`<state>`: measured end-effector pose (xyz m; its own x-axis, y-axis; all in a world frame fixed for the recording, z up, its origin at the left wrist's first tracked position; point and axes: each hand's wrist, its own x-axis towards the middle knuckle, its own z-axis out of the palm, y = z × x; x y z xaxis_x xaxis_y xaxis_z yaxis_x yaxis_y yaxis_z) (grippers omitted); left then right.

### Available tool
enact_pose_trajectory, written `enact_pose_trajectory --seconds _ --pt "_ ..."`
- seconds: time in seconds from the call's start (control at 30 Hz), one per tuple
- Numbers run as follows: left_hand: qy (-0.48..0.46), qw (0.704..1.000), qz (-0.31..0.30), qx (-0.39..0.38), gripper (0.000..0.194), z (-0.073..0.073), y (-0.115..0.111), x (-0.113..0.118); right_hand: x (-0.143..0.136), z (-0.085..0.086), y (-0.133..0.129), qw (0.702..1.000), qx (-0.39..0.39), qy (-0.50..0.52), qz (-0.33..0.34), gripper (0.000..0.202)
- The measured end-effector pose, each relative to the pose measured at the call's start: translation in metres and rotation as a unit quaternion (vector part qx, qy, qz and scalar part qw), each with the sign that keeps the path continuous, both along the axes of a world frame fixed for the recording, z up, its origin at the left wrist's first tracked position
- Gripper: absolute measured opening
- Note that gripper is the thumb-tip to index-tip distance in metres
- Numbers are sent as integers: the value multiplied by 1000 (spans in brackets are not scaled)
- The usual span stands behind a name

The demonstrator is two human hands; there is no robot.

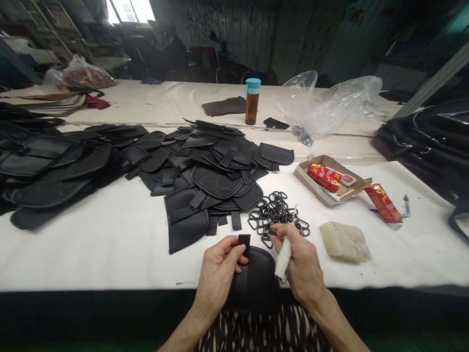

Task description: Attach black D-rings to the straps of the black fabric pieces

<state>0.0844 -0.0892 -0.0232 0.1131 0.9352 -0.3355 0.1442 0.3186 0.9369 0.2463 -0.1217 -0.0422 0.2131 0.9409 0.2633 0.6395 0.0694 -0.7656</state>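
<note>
Left hand (217, 269) pinches the black strap (244, 239) near its upper end; right hand (305, 261) is closed round a wrapped handle (283, 260), thin tip (295, 211) bare and pointing away from the body. Can't tell if right fingertips also touch a ring. Black panel (259, 281) lies under the strap and crosses the near edge of the bench (110, 264), lower part above patterned clothing (229, 335).

Risks, my read:
- Overhang: little bench under the panel, so if the left pinch slackens it could tip off the near edge.
- Strap: held near one end only, so a sideways pull could skew it against the panel.
- Tip: exposed, and the left thumb is at the strap (bad spot for a slip). Swung that way, it could prick skin or scratch black material.
- Rings (269, 215): loose, overlapping heap beside the right fingers. One snag could drag several.
- Panel pile (218, 183): uneven stack, near corner by the left hand. An elbow bump could slide it.
</note>
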Motion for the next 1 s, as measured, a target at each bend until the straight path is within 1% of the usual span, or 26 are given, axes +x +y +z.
enact_pose_trajectory --seconds 0.07,0.13,0.23,0.3,0.43,0.57,0.67,0.8,0.93,1.0 --pt "-12 1000 -4 4 17 1 0 0 -1 -1 9 993 36 -111 27 13" --pt "-29 1000 3 12 17 2 1 -2 -7 -2 19 980 58 -180 53 18" --pt "-32 998 26 39 17 -1 3 -5 -16 -5 33 971 61 -209 93 22" --pt "-20 998 22 59 18 -4 3 -7 -18 -7 39 967 61 -220 114 21" --pt "-4 998 -4 69 20 -9 1 -10 -12 -7 41 963 63 -221 140 20" --pt "8 997 -18 81 21 -13 -1 -12 -5 -6 33 965 75 -198 156 20" --pt "13 995 -22 91 19 -13 -3 -14 0 -6 27 969 80 -176 155 21" --pt "2 996 -27 86 18 -11 -4 -19 9 -6 19 977 81 -148 132 23" --pt "-13 996 -35 78 19 -8 -5 -21 17 -6 14 985 84 -129 79 18" --pt "-17 996 -36 83 19 -8 -6 -21 16 -5 13 986 86 -128 66 15"
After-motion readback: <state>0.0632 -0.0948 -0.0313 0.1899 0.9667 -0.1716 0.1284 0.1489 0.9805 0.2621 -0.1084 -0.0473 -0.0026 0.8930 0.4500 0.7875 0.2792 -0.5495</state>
